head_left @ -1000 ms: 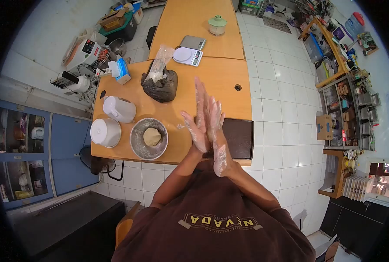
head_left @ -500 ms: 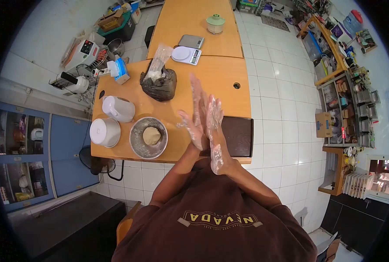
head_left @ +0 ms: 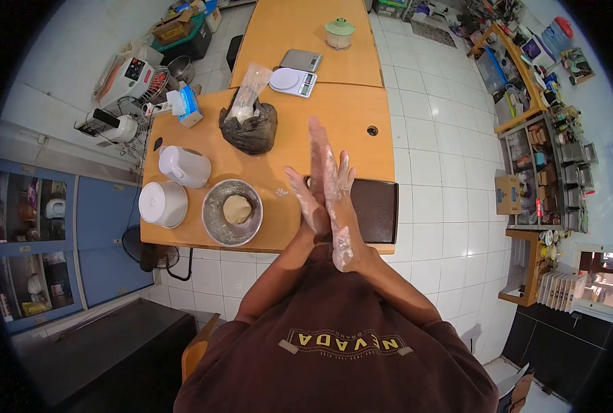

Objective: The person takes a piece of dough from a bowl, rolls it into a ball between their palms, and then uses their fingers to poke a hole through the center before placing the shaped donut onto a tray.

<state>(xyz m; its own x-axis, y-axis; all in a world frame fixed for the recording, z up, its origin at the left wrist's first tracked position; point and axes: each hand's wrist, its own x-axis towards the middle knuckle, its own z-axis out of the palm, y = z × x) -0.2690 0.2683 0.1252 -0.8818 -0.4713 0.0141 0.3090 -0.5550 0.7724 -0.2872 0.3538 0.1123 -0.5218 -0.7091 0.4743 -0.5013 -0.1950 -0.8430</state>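
My left hand (head_left: 311, 199) and my right hand (head_left: 341, 210) meet palm to palm above the table's near edge, coated in patches of white flour or dough. The fingers of both are stretched out, and I see nothing held between them. To their left stands a metal bowl (head_left: 212, 226) with a smooth ball of dough (head_left: 237, 209) inside. A dark brown tray (head_left: 379, 213) lies beneath and to the right of my right hand, partly covered by it.
On the wooden table (head_left: 348, 113) are a white lidded tub (head_left: 162, 204), a white jug (head_left: 184, 166), a black plastic bag (head_left: 255, 132), a white kitchen scale (head_left: 293, 81), a grey scale (head_left: 300, 60) and a green-lidded container (head_left: 339, 34). A blue box (head_left: 190, 108) sits near the left edge.
My hands have shifted against each other, the right one sliding slightly forward along the left. They stay pressed together. The camera view has moved slightly.
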